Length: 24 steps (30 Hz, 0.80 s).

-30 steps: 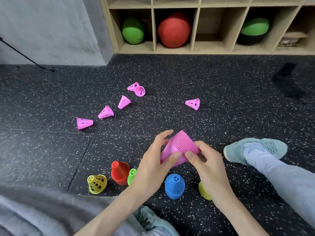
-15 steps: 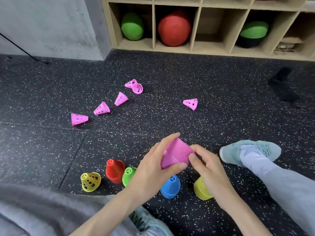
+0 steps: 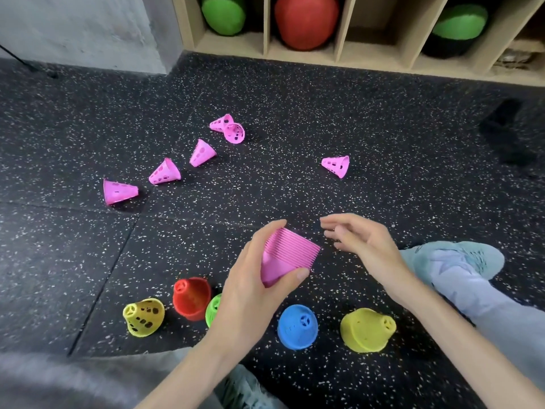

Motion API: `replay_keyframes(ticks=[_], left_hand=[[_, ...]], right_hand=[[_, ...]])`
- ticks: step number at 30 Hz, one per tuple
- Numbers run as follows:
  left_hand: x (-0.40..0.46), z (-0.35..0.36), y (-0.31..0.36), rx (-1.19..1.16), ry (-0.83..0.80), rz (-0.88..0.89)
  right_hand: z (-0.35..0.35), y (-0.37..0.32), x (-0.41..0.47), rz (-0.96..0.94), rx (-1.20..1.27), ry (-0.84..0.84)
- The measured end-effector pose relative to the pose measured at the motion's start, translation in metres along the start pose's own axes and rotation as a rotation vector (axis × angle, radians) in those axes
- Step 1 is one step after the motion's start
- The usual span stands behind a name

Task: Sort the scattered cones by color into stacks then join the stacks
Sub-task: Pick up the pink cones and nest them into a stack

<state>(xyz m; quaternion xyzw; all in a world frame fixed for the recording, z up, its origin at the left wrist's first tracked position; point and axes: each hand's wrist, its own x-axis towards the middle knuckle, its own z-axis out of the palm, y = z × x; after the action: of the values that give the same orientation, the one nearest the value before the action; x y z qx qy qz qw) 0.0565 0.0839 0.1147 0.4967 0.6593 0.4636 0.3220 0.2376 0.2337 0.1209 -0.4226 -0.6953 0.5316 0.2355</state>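
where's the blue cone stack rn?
Head view, bottom centre: the blue cone stack stands on the floor, just below the left hand, between the green stack and the right-hand yellow stack.

Speckled black rubber floor (image 3: 295, 93), grey wall (image 3: 76, 28), wooden cubby shelf (image 3: 339, 59)
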Motion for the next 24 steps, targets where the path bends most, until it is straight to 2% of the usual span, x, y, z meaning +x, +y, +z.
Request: replay_keyframes(ticks=[8, 11, 15, 20, 24], left_hand=[[0.010, 0.005, -0.022, -0.093, 0.015, -0.102], [0.016, 0.006, -0.030, -0.130, 0.056, -0.145], [0.024, 0.004, -0.039, -0.162, 0.085, -0.230], [0.027, 0.006, -0.040, -0.142, 0.070, -0.305], [0.028, 0.008, -0.039, -0.160, 0.042, -0.310]], right_hand=[[-0.035, 0.065, 0.142, 0.173, -0.210, 0.067], [-0.036, 0.083, 0.187, 0.205, -0.299, 0.034], [-0.034, 0.102, 0.239, 0.244, -0.315, 0.081], [-0.031, 0.118, 0.271, 0.338, -0.271, 0.130], [-0.027, 0.117, 0.268, 0.319, -0.243, 0.213]])
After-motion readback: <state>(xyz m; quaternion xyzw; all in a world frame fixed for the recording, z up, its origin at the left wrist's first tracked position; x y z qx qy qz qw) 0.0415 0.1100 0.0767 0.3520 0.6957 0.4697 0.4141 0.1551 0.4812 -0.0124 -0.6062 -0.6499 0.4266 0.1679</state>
